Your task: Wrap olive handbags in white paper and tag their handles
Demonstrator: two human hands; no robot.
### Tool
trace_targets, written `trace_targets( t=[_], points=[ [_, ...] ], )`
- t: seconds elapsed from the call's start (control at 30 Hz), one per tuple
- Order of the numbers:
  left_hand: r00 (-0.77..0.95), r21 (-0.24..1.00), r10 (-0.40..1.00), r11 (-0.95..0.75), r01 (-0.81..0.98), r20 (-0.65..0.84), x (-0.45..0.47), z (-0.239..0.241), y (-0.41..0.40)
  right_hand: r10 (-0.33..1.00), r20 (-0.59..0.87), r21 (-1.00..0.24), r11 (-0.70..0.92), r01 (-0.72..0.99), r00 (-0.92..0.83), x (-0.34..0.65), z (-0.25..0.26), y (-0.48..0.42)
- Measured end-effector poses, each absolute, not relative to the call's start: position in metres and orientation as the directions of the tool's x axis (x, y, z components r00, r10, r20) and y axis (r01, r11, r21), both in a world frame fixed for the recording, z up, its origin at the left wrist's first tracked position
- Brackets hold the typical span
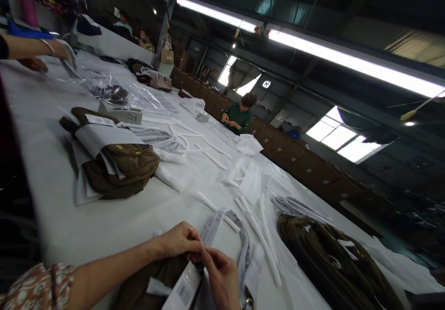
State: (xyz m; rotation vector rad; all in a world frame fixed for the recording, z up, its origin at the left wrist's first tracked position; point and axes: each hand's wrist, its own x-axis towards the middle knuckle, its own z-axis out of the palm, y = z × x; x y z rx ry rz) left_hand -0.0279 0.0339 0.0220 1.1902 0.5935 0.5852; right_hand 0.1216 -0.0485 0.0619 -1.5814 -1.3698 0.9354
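My left hand (178, 241) and my right hand (222, 273) meet at the fingertips, both closed in a pinch. Whatever they pinch is too small and too covered by fingers to make out. Just under them a white tag with a barcode (184, 291) lies against an olive-brown bag (144, 284), partly hidden by my left forearm. A strap wrapped in pale paper (244, 245) loops up behind my right hand and comes down beside it. Near the bottom edge, a small metal clip (249, 300) shows at the strap's end.
On the white table (66, 226) lie a paper-banded brown bag (130, 161), a small box (121, 113), white foam strips (259, 231) and clear plastic bags (149, 98). More brown bags (333, 259) are at right. A co-worker's hands (52, 53) are at upper left; another person (239, 115) works across the table.
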Motion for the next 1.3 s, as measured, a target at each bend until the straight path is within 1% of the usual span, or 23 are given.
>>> trace_targets(
  t=[0.1,0.2,0.27,0.37,0.43,0.5,0.53,0.57,0.6,0.63,0.67,0.7,0.77,0.8,0.87,0.93,1.0,1.07,1.13,1.23,1.3],
  points=[
    [0.703,0.959,0.701,0.265,-0.103,-0.118,-0.026,0.020,0.033,0.987,-0.018,-0.942,-0.070,0.327,0.161,0.128,0.055,-0.048],
    [0.677,0.956,0.730,0.257,-0.144,-0.094,-0.026,0.020,0.032,0.972,0.007,-0.953,-0.064,0.295,0.234,0.131,0.047,-0.046],
    [0.664,0.940,0.744,0.275,-0.199,-0.077,-0.026,0.023,0.032,0.968,0.039,-0.929,-0.056,0.366,0.246,0.129,0.045,-0.046],
    [0.698,0.888,0.711,0.372,-0.269,-0.086,-0.026,0.029,0.030,0.979,0.086,-0.849,-0.025,0.527,0.185,0.128,0.048,-0.051],
    [0.721,0.848,0.685,0.440,-0.295,-0.104,-0.024,0.030,0.030,0.986,0.150,-0.803,0.078,0.591,0.074,0.132,0.050,-0.060],
    [0.726,0.812,0.676,0.490,-0.318,-0.124,-0.022,0.028,0.030,0.962,0.210,-0.743,0.272,0.611,-0.173,0.139,0.050,-0.069],
    [0.726,0.793,0.674,0.513,-0.329,-0.134,-0.021,0.026,0.030,0.926,0.199,-0.708,0.361,0.606,-0.320,0.143,0.050,-0.073],
    [0.726,0.773,0.672,0.536,-0.340,-0.146,-0.020,0.024,0.031,0.881,0.155,-0.679,0.423,0.600,-0.447,0.146,0.049,-0.077],
    [0.727,0.752,0.668,0.560,-0.349,-0.160,-0.020,0.021,0.032,0.842,0.096,-0.660,0.453,0.599,-0.531,0.147,0.049,-0.079],
    [0.728,0.728,0.662,0.586,-0.356,-0.177,-0.019,0.019,0.033,0.820,0.040,-0.651,0.454,0.608,-0.571,0.147,0.049,-0.080],
    [0.730,0.702,0.655,0.613,-0.361,-0.197,-0.019,0.016,0.034,0.819,0.000,-0.651,0.436,0.621,-0.574,0.146,0.049,-0.079],
    [0.732,0.675,0.646,0.641,-0.365,-0.218,-0.020,0.014,0.035,0.833,-0.011,-0.660,0.410,0.630,-0.554,0.144,0.049,-0.078],
    [0.734,0.623,0.630,0.687,-0.375,-0.254,-0.022,0.012,0.037,0.876,0.041,-0.713,0.363,0.601,-0.480,0.137,0.048,-0.074],
    [0.733,0.603,0.627,0.701,-0.381,-0.265,-0.024,0.011,0.038,0.907,0.077,-0.759,0.323,0.566,-0.414,0.134,0.047,-0.072],
    [0.723,0.587,0.633,0.707,-0.395,-0.276,-0.027,0.011,0.038,0.972,0.119,-0.876,0.199,0.440,-0.203,0.129,0.044,-0.066],
    [0.703,0.599,0.654,0.690,-0.406,-0.278,-0.029,0.010,0.037,0.997,0.076,-0.963,0.066,0.263,0.027,0.127,0.041,-0.060],
    [0.679,0.631,0.683,0.658,-0.412,-0.269,-0.027,0.010,0.035,0.988,0.005,-0.988,-0.019,0.155,0.154,0.128,0.039,-0.054],
    [0.660,0.677,0.712,0.611,-0.412,-0.241,-0.023,0.008,0.032,0.983,-0.012,-0.981,-0.046,0.188,0.182,0.129,0.040,-0.049],
    [0.650,0.735,0.734,0.550,-0.396,-0.199,-0.018,0.008,0.029,0.984,0.019,-0.949,-0.038,0.312,0.178,0.127,0.046,-0.046],
    [0.638,0.826,0.756,0.447,-0.343,-0.144,-0.014,0.015,0.027,0.993,0.067,-0.871,0.011,0.491,0.095,0.118,0.058,-0.048],
    [0.600,0.934,0.795,0.272,-0.233,-0.082,-0.017,0.029,0.026,0.996,0.077,-0.840,0.041,0.542,0.043,0.117,0.064,-0.053]
  ],
)
